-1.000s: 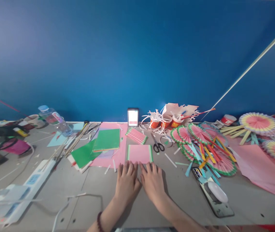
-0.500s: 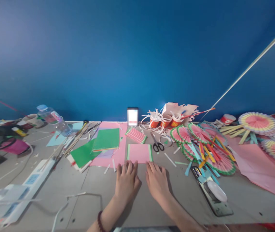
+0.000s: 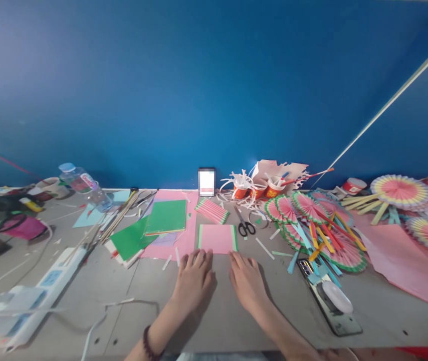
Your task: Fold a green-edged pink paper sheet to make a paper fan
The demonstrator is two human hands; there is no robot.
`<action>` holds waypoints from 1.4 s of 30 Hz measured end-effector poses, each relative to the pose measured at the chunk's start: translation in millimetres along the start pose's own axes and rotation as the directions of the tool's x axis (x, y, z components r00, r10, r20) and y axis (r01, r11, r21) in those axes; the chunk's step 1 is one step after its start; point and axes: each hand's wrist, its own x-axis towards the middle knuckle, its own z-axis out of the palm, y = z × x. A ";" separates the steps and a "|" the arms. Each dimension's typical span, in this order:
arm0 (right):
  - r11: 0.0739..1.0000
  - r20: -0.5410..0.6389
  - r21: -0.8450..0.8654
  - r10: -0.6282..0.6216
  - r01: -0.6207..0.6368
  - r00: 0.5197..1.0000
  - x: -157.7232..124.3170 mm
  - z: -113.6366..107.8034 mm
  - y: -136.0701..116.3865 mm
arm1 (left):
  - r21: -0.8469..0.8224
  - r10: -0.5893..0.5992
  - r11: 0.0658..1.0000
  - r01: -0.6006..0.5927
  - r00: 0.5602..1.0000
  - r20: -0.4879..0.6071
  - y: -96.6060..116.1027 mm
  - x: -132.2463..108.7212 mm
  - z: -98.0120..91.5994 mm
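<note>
A pink sheet with green side edges [image 3: 217, 237] lies flat in front of me. My left hand [image 3: 194, 278] rests palm down on the grey table at the sheet's lower left corner, fingers laid out and holding nothing. At the lower right corner lies my right hand [image 3: 247, 278], also palm down with its fingers extended and nothing in them. Just beyond the sheet is a pleated pink and green paper [image 3: 212, 210]. Black-handled scissors [image 3: 246, 228] lie right of the sheet.
Green papers [image 3: 166, 216] and a tilted bottle [image 3: 86, 184] are on the left, with a power strip [image 3: 50, 286] nearer. To the right are red cups [image 3: 275, 188], folded paper fans [image 3: 402, 193], a phone [image 3: 344, 323] and a mouse [image 3: 337, 297].
Both hands have shifted slightly, the left a little to the left and the right a little to the right. The papers and tools have not moved.
</note>
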 end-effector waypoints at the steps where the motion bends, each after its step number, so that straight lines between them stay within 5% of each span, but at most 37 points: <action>1: 1.000 -0.010 0.008 -0.015 0.015 1.000 0.9 -0.3 2.1 | -0.018 0.014 1.000 -0.014 1.000 -0.003 -6.1 2.0 -1.5; 8: 0.995 -0.121 0.028 -0.089 0.093 0.989 17.0 0.5 17.5 | -0.158 0.115 0.980 -0.117 0.993 -0.027 -45.4 31.1 -1.9; 20: 0.979 -0.234 0.168 -0.078 0.119 0.969 34.3 6.8 28.0 | -0.067 0.323 0.941 -0.332 0.939 -0.117 -55.5 35.4 8.4; 25: 0.983 -0.265 0.049 -0.159 0.178 0.951 36.4 12.2 32.3 | -0.086 0.282 0.952 -0.295 0.950 -0.137 -49.1 35.1 6.7; 32: 0.978 -0.347 0.041 -0.178 0.204 0.921 32.5 12.5 32.6 | -0.084 0.229 0.960 -0.266 0.923 -0.309 -45.5 33.1 1.0; 39: 0.875 -0.480 0.437 0.031 0.208 0.877 29.7 14.3 23.4 | -0.073 0.071 0.986 -0.151 0.772 -0.631 -34.1 22.1 4.7; 42: 0.686 -0.376 0.715 0.216 0.134 0.901 32.7 13.9 20.2 | -0.076 0.189 0.957 -0.281 0.798 -0.572 -22.3 18.5 2.6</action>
